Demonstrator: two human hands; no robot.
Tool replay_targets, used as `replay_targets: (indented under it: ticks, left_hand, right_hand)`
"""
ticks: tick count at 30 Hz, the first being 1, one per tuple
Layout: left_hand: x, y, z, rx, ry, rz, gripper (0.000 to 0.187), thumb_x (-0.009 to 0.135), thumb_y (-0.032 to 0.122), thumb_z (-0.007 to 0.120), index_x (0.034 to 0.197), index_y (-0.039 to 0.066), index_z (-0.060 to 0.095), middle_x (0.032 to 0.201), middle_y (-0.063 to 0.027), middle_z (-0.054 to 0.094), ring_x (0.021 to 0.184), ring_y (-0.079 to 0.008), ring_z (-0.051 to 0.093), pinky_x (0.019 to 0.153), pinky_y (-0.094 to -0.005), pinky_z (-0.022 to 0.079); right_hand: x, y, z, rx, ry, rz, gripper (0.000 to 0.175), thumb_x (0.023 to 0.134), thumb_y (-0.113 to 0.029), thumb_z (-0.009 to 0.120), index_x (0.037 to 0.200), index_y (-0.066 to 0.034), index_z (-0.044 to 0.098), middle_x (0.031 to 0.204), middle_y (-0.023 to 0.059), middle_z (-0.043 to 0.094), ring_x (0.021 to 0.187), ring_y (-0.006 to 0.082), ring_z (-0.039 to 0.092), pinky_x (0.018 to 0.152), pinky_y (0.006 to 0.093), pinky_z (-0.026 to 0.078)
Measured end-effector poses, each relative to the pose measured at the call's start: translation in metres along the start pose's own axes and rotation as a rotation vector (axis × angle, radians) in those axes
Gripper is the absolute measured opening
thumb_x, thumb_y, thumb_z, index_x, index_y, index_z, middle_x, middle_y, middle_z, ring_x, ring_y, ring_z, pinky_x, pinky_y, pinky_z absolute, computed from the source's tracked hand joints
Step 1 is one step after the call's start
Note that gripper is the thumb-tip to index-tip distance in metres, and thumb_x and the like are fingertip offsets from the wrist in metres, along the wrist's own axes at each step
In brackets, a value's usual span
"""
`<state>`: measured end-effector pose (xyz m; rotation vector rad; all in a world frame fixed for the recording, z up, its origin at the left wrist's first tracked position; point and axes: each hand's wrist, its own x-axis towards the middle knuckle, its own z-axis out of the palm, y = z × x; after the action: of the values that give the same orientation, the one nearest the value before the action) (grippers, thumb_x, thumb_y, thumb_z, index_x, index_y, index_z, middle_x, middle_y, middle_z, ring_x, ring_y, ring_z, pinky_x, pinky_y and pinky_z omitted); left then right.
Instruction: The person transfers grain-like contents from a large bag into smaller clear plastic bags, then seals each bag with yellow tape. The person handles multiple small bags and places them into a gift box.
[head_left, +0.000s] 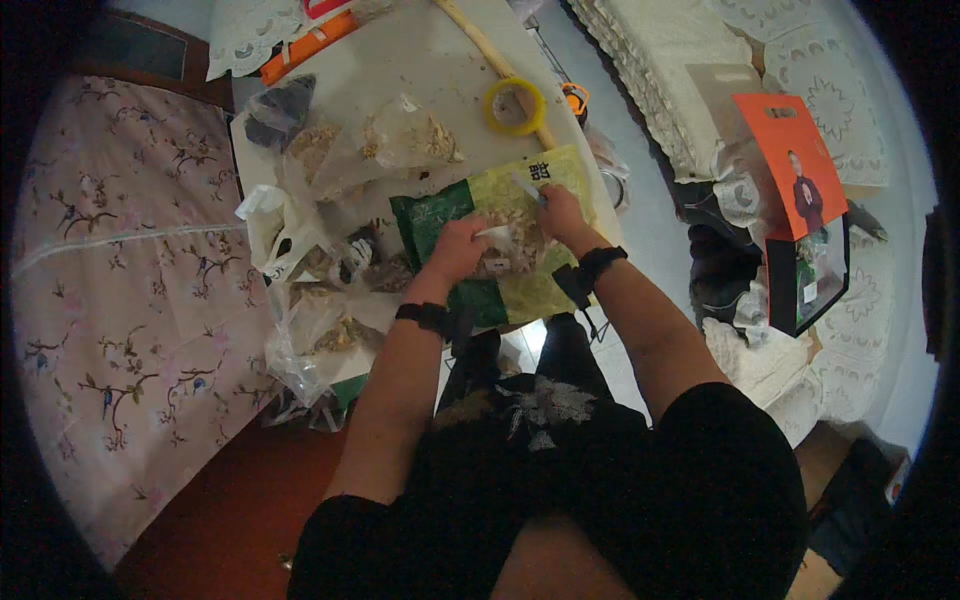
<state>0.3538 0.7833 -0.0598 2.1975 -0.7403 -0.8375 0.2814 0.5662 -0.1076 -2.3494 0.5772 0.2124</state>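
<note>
A green-and-yellow plastic packaging bag (564, 180), bearing writing, lies flat at the table's near edge. On it rests a heap of pale, dried-looking pieces (517, 251), seemingly in a clear plastic bag. My left hand (459, 246) pinches a small white piece (495, 232), paper or plastic, over the heap's left side. At the heap's right side, my right hand (562, 216) grips a thin whitish strip (528, 186) that points up and left. What the strip is made of cannot be told.
Clear bags of dried bits (412, 139) and a white plastic bag (279, 229) crowd the white table's (420, 52) left side. A yellow tape roll (514, 106) lies over a wooden stick (480, 39). An orange box (795, 172) stands on the lace-covered sofa (832, 97) at right.
</note>
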Motion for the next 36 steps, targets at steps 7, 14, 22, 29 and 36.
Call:
replay_targets:
  ticks: [7, 14, 22, 29, 36]
  left_hand:
    - [-0.002, 0.001, 0.005, -0.200, 0.099, 0.052, 0.027, 0.075, 0.015, 0.065, 0.098, 0.001, 0.062, 0.084, -0.0188, 0.061, 0.073, -0.0328, 0.060, 0.067, -0.0390, 0.048]
    - [-0.009, 0.013, 0.000, -0.029, 0.077, 0.027, 0.029, 0.079, 0.021, 0.062, 0.102, 0.003, 0.065, 0.085, -0.0178, 0.066, 0.072, -0.0270, 0.064, 0.066, -0.0402, 0.050]
    - [-0.008, -0.004, 0.012, -0.106, 0.128, 0.157, 0.032, 0.079, 0.015, 0.062, 0.109, 0.003, 0.061, 0.087, -0.0153, 0.065, 0.072, -0.0213, 0.064, 0.062, -0.0364, 0.051]
    - [-0.011, -0.014, 0.028, -0.386, 0.168, 0.024, 0.027, 0.077, 0.014, 0.062, 0.101, 0.002, 0.063, 0.094, -0.0194, 0.061, 0.080, -0.0314, 0.061, 0.070, -0.0377, 0.049]
    - [-0.028, 0.036, -0.007, -0.311, 0.097, 0.057, 0.022, 0.078, 0.006, 0.058, 0.099, 0.000, 0.060, 0.091, -0.0145, 0.062, 0.075, -0.0231, 0.062, 0.065, -0.0347, 0.050]
  right_hand:
    - [0.013, 0.018, 0.001, -0.151, -0.003, -0.095, 0.024, 0.069, -0.014, 0.065, 0.089, -0.0010, 0.060, 0.089, 0.0211, 0.058, 0.081, 0.0396, 0.057, 0.073, 0.0442, 0.047]
    - [0.091, -0.001, -0.025, 0.153, 0.342, 0.086, 0.040, 0.072, -0.026, 0.069, 0.100, 0.0011, 0.059, 0.094, 0.0209, 0.061, 0.084, 0.0358, 0.061, 0.073, 0.0420, 0.048]
    - [0.154, -0.011, -0.036, 0.735, 0.245, 0.228, 0.067, 0.065, -0.022, 0.079, 0.117, 0.0038, 0.047, 0.105, 0.0169, 0.061, 0.089, 0.0292, 0.063, 0.069, 0.0385, 0.052]
    - [0.161, -0.027, -0.033, 0.631, 0.381, 0.261, 0.072, 0.059, -0.017, 0.081, 0.118, 0.0050, 0.046, 0.106, 0.0189, 0.060, 0.089, 0.0256, 0.062, 0.072, 0.0349, 0.052]
    - [0.105, -0.055, -0.060, 0.597, 0.432, -0.038, 0.068, 0.061, -0.010, 0.079, 0.119, 0.0036, 0.047, 0.101, 0.0154, 0.060, 0.090, 0.0229, 0.061, 0.077, 0.0326, 0.051]
